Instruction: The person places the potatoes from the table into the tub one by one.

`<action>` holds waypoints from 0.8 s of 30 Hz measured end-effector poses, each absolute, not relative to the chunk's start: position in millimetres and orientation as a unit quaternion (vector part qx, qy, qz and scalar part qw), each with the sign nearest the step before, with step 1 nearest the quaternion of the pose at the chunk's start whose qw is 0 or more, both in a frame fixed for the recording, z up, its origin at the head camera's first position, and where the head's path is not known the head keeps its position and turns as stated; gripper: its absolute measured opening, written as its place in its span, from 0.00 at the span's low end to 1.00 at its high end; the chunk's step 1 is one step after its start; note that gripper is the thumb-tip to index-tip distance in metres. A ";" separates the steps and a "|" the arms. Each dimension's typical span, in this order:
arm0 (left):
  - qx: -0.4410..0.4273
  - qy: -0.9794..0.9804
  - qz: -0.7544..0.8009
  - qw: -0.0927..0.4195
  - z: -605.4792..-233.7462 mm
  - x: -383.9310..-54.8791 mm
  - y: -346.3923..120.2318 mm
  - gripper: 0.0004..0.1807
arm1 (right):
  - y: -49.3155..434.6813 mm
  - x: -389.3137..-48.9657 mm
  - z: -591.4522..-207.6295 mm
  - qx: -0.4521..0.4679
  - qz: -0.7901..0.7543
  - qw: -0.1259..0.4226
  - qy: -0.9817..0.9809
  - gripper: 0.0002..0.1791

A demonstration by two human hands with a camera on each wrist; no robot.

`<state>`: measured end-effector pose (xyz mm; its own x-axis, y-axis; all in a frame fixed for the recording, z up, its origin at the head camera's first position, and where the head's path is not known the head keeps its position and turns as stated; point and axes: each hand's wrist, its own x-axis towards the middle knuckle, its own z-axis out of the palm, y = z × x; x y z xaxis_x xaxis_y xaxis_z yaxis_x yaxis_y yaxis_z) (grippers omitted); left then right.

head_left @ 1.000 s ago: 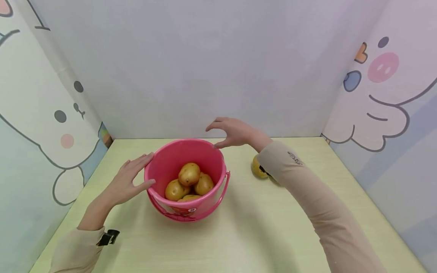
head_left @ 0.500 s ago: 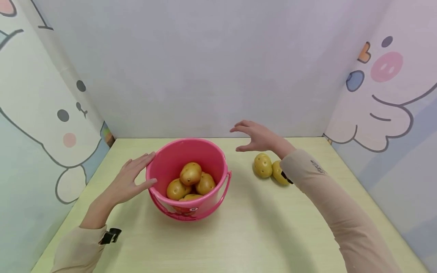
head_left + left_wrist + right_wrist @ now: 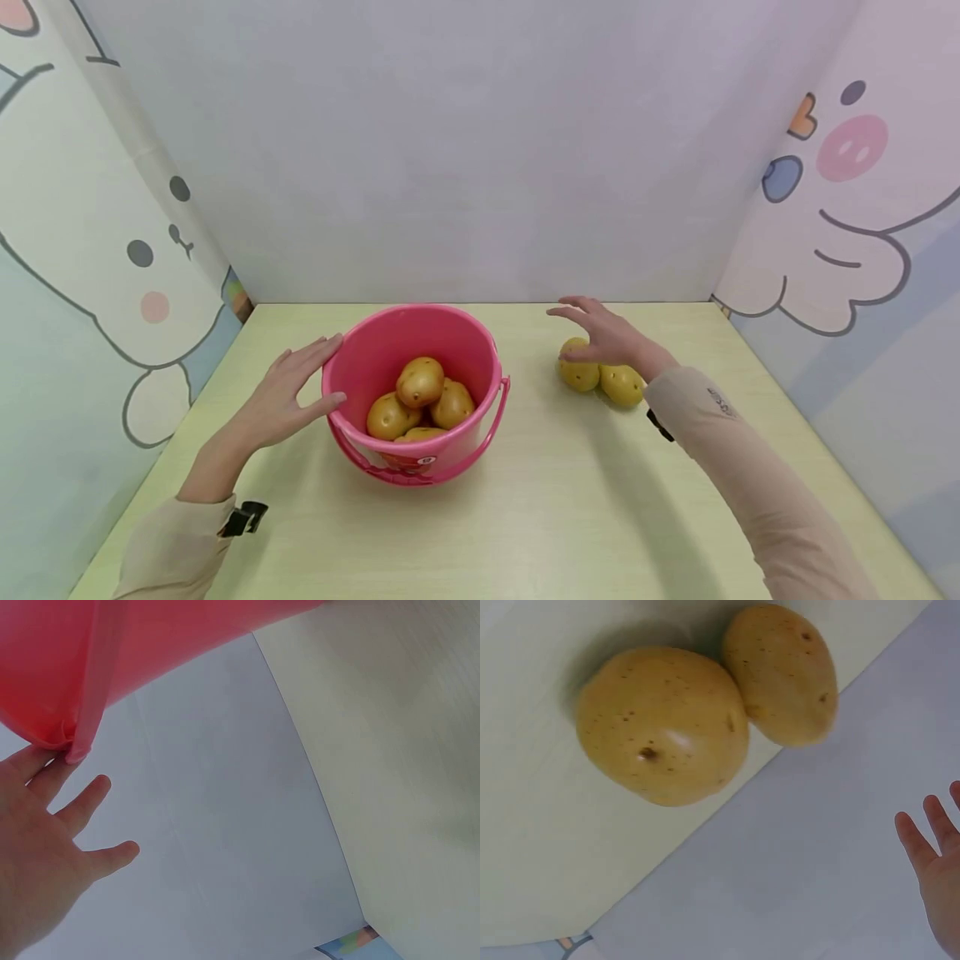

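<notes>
A pink bucket (image 3: 390,333) stands on the table left of centre, with several yellow-brown potatoes (image 3: 420,382) inside. My left hand (image 3: 281,404) rests against its left rim, fingers extended and thumb overlapping the edge. In the left wrist view, fingertips touch the bucket (image 3: 172,645) where its handle joins, while other fingers spread apart. On the right, my right hand (image 3: 607,337) holds nothing; its fingers reach leftward above two potatoes, the left potato (image 3: 579,375) and right potato (image 3: 622,387). Part of the left one hides behind the thumb. Side by side, both show fully in the right wrist view.
The pale yellow-green table (image 3: 480,542) is bounded by a plain back wall (image 3: 480,150) and side walls with cartoon animals. The bucket's pink handle (image 3: 491,425) hangs down along its front and right side.
My right hand has moved right and down, from beside the bucket's rim to above the two loose potatoes, which its sleeve mostly covered before. The left hand stays at the rim.
</notes>
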<state>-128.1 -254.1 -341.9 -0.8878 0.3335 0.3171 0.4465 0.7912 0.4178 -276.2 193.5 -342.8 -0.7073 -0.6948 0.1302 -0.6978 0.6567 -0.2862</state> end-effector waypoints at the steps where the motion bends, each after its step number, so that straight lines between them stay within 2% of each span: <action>1: -0.208 -0.939 -0.247 0.115 -341.9 -128.2 -254.1 0.41 | 196.4 -275.9 -347.4 0.380 0.157 0.007 -0.912 0.37; 13: -0.204 -0.940 -0.249 0.114 -342.4 -127.9 -253.7 0.41 | 219.3 -272.9 -392.5 0.353 0.140 0.004 -0.925 0.40; 24: -0.203 -0.940 -0.249 0.112 -341.3 -127.6 -253.1 0.41 | 224.0 -274.9 -410.5 0.353 0.135 -0.002 -0.926 0.43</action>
